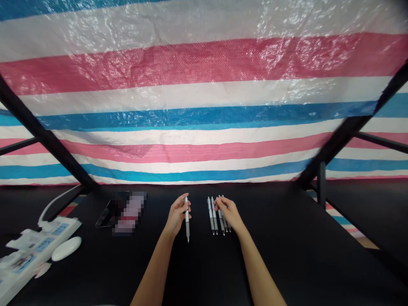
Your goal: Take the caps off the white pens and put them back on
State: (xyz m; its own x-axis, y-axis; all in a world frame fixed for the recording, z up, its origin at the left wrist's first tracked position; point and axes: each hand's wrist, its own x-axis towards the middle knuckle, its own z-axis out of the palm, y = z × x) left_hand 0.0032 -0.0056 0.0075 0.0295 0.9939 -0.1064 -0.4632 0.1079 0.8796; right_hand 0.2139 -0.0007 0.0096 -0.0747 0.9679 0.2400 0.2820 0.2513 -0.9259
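Note:
My left hand is closed around a white-and-grey pen. Its tip points down toward me, in front of the black table. To the right, several similar pens lie side by side on the table, their metal tips toward me. My right hand is over the right part of this row, thumb and fingertips pinched at the upper end of one pen. The hand partly covers the rightmost pens.
At the left are a white power strip with a cable, a white computer mouse and a dark phone-like slab beside a blurred-out patch. Black frame bars slope down at both sides. A striped tarp hangs behind the table.

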